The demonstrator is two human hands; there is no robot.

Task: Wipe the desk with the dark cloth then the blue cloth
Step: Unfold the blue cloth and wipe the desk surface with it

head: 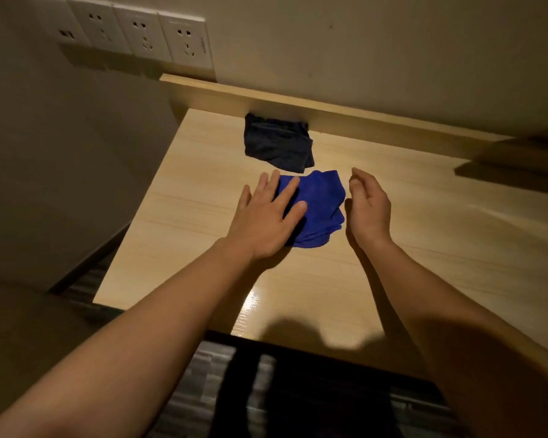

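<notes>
A folded blue cloth (pixel 321 202) lies in the middle of the light wooden desk (pixel 440 235). Behind it, against the desk's raised back rail, lies a crumpled dark cloth (pixel 277 142). My left hand (pixel 268 216) lies flat with straight, spread fingers on the left part of the blue cloth. Just right of that cloth is my right hand (pixel 367 205), on its edge with loosely curved fingers, holding nothing.
The desk's back rail (pixel 345 113) runs along a pale wall. A row of white wall sockets (pixel 140 30) sits at the upper left. The desk's left edge drops to a dark floor (pixel 86 279). A dark gap lies below the front edge.
</notes>
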